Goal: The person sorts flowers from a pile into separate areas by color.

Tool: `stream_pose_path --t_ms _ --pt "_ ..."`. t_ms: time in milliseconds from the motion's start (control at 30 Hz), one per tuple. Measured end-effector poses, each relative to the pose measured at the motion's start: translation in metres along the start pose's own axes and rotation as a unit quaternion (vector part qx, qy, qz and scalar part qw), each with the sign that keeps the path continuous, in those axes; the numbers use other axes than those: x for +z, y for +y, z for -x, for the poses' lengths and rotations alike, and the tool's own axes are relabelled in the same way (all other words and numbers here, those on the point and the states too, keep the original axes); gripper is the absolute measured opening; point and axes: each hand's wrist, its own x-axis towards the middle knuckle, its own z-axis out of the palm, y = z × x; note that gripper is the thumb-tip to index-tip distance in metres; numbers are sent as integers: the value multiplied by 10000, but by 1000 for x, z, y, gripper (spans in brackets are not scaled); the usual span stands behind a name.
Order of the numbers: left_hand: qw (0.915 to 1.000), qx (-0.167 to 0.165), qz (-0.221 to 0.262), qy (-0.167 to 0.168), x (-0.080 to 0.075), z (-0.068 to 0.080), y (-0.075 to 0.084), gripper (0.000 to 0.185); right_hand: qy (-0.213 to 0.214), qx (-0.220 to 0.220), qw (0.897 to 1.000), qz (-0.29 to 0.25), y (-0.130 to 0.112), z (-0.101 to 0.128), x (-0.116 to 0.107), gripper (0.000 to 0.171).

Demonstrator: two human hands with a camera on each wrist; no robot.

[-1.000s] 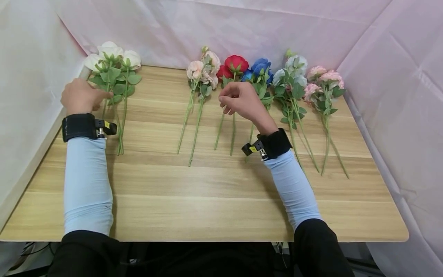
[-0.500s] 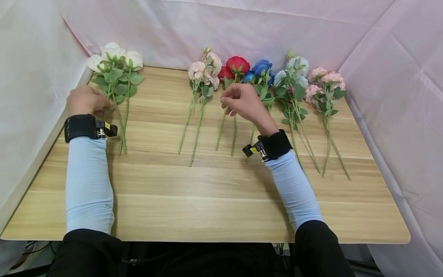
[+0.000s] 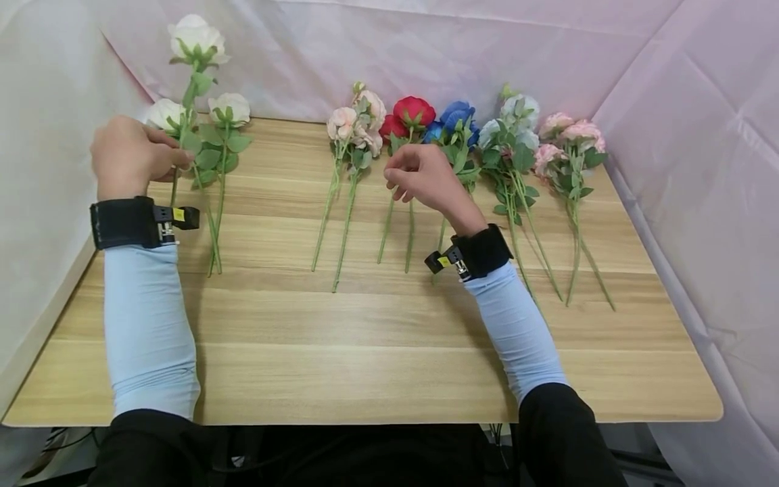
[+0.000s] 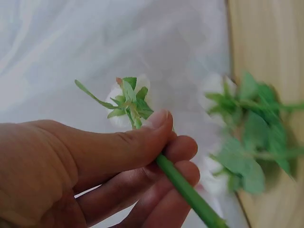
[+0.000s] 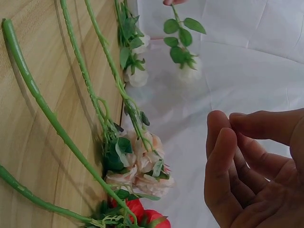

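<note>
At the table's left side my left hand (image 3: 134, 154) pinches the green stem of a white rose (image 3: 196, 40) between thumb and fingers. The bloom is raised above two other white roses (image 3: 230, 109) lying at the back left. In the left wrist view the stem (image 4: 187, 188) passes under the thumb tip, with the bloom facing away. My right hand (image 3: 429, 177) hovers over the stems of the red roses (image 3: 415, 113). Its fingers (image 5: 219, 156) are loosely curled, thumb close to the index finger, holding nothing.
Along the back of the wooden table (image 3: 365, 379) lie pale peach flowers (image 3: 356, 125), blue roses (image 3: 459, 120), light blue flowers (image 3: 517, 125) and pink flowers (image 3: 575, 138), stems toward the front. White cloth (image 3: 487, 47) hangs behind and at both sides.
My left hand has lifted one white rose up out of the group of white roses, moving slightly left. The right hand has stayed in place.
</note>
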Motion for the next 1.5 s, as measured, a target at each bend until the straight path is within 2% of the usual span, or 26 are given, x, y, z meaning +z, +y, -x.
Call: stream_pose_path --t_ms 167,333,467,633,900,1033,1133,1233,1367,1500 --pt "9967 406 653 -248 3 17 30 55 -6 -68 10000 -9 -2 0 -1 13" --pt "9896 896 1013 -481 12 32 60 50 23 -101 9999 -11 -4 1 0 15" --pt "9835 1189 1167 -700 22 44 78 48 23 -115 9999 -47 -7 2 2 17" --pt "9768 1600 1240 -704 38 57 96 40 -14 -186 9996 -215 -10 2 7 18" --pt "9662 2227 999 -837 69 79 128 29 -17 -310 9980 -551 -16 4 14 23" --pt "9513 2829 942 -788 91 86 142 20 59 -350 9972 -652 -18 7 16 28" --pt "9352 3406 827 -508 104 92 148 13 140 -372 9970 -671 -20 9 16 29" --pt "9206 3820 764 -272 115 96 151 13 256 -460 9965 -657 -20 10 16 27" --pt "9091 4077 835 -203 122 101 153 17 480 -584 9947 -704 -19 11 17 24" --pt "9047 4178 817 -162 125 105 155 24 602 -558 9927 -886 -19 11 17 21"
